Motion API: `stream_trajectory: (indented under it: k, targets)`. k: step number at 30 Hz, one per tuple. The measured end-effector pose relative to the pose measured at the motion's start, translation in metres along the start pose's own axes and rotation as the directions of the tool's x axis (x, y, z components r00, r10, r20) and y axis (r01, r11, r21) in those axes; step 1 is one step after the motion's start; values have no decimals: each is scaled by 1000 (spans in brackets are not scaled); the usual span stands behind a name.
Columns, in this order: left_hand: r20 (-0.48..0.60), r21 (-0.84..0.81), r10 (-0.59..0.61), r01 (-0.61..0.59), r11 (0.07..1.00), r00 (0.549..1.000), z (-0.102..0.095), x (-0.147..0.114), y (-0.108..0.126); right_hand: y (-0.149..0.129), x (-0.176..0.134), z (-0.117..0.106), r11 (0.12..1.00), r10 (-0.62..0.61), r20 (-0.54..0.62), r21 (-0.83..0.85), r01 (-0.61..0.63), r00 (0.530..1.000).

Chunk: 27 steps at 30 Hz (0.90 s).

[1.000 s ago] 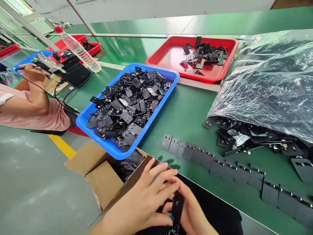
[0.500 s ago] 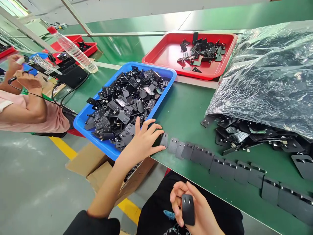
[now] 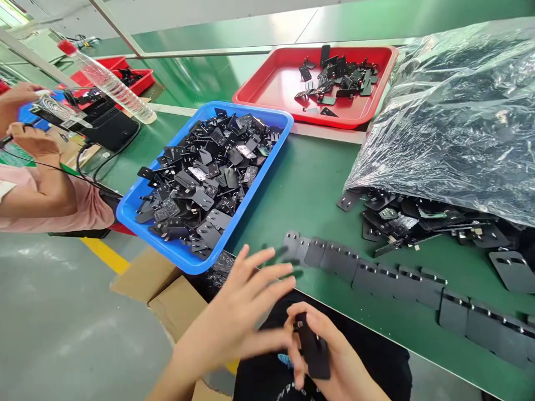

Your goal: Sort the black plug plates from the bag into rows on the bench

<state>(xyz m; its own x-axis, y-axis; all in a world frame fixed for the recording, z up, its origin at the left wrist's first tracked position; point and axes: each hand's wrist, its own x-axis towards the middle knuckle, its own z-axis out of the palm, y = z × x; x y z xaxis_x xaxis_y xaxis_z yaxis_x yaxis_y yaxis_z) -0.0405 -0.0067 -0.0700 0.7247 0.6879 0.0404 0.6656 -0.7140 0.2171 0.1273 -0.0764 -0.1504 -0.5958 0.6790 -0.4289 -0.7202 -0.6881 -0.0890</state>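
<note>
My right hand (image 3: 334,348), low in front of my lap, has its fingers curled round a black plug plate (image 3: 315,353) held tilted; metal parts show near its upper end. My left hand (image 3: 246,301) is just left of it, fingers spread and partly smeared by motion, with nothing seen in them. Its thumb is close to the right hand's fingers; whether they touch I cannot tell. Beyond both hands, a row of black plug plates (image 3: 370,278) with paired metal prongs runs along the table edge, several of them overlapping.
A blue tray (image 3: 246,217) heaped with black plug parts stands left. Behind are a red tray (image 3: 267,83) with fewer parts and a water bottle (image 3: 112,81). A plastic bag (image 3: 451,128) spills parts at right. A cardboard box (image 3: 175,301) sits below; a co-worker's arm (image 3: 45,195) is at far left.
My left hand has moved from the row's left end down towards my right hand. The plate beside it there no longer shows. The plate in my right hand has tilted. The view has shifted slightly.
</note>
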Motion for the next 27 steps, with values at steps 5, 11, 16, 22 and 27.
stream_trajectory:
  k: [5,11,16,22,27]
  targets:
    - [-9,13,-120,120,993,993,26,34,-53,-5,-5,-7,998,41,-22,-46,-42,999]
    - [-58,48,-153,155,987,987,16,37,-61,-4,-9,-13,995,-15,74,-99,22,997]
    - [-54,12,26,-26,1000,998,-8,7,0,-3,-9,-7,999,-27,39,-35,28,999]
    - [39,-162,85,-78,984,996,6,12,8,-7,-10,3,996,-84,0,-28,84,996]
    - [-5,-194,-100,97,976,995,23,36,-34,-10,-16,-5,985,-78,-12,-156,75,997]
